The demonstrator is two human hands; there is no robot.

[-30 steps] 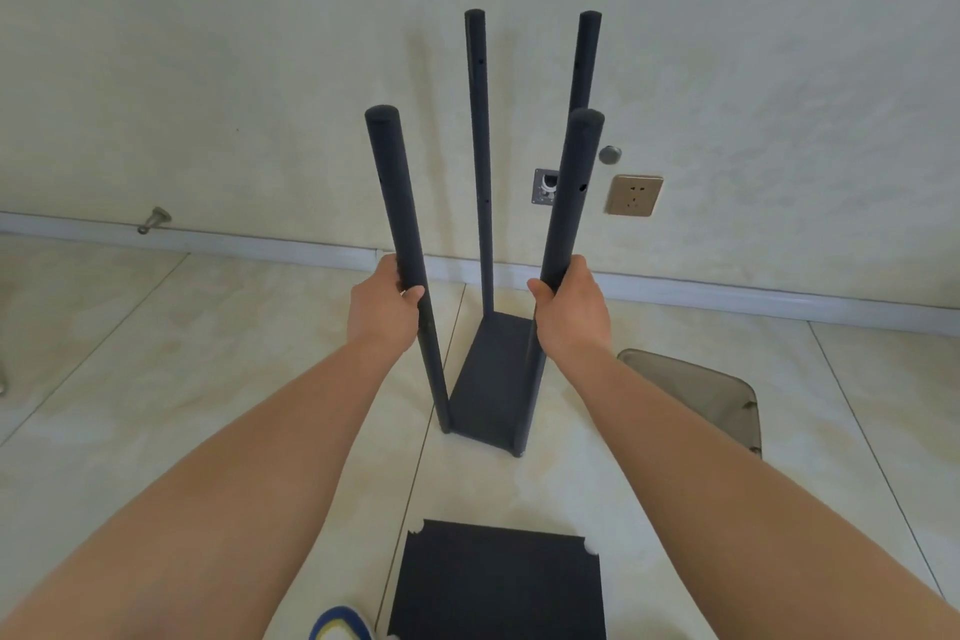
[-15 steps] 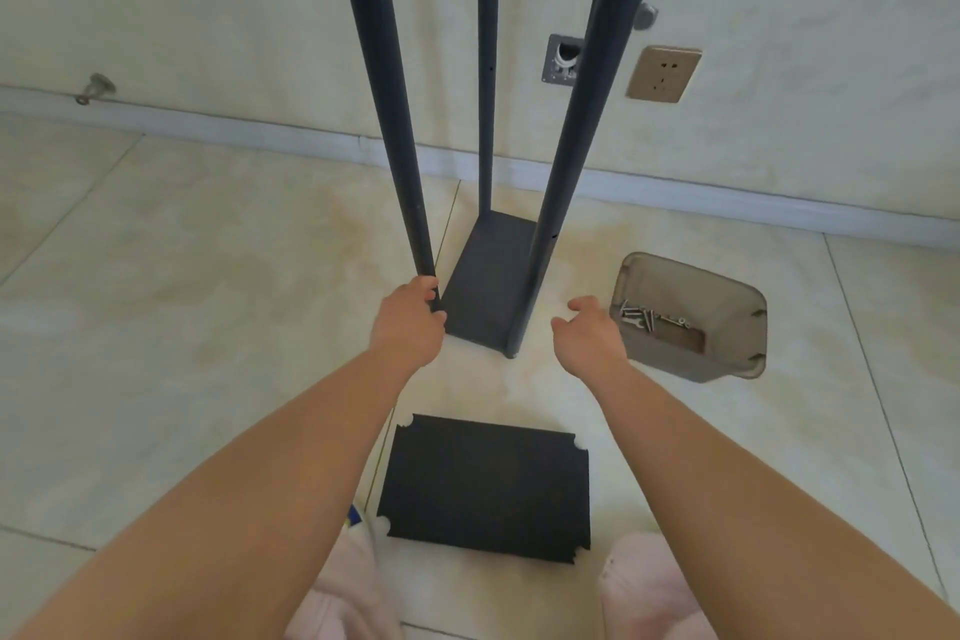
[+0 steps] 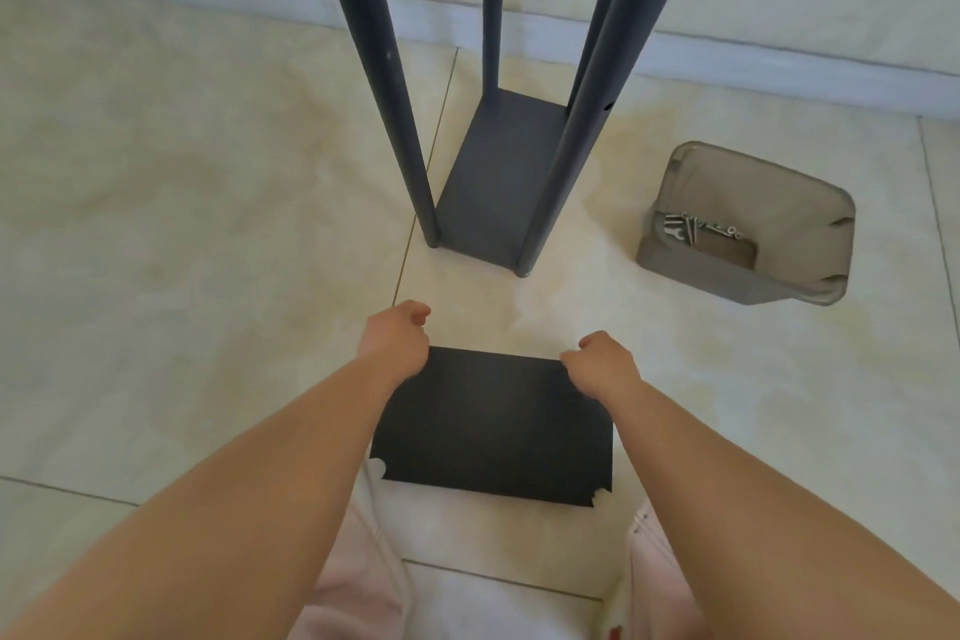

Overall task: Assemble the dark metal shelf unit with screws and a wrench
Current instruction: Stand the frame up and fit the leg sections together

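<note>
Dark metal shelf panel lay flat on the floor at lower centre; left hand and right hand gripped its far corners, shelf frame upright behind.

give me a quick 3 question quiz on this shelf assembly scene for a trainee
1. True or false: the loose shelf panel lies flat on the floor nearer the person than the standing frame.
2. Where are the screws? A) in the grey bin B) on the panel C) in the right hand
3. Fill in: the left hand and right hand are at the panel's ___ corners.

Key: 1 true; 2 A; 3 far
</note>
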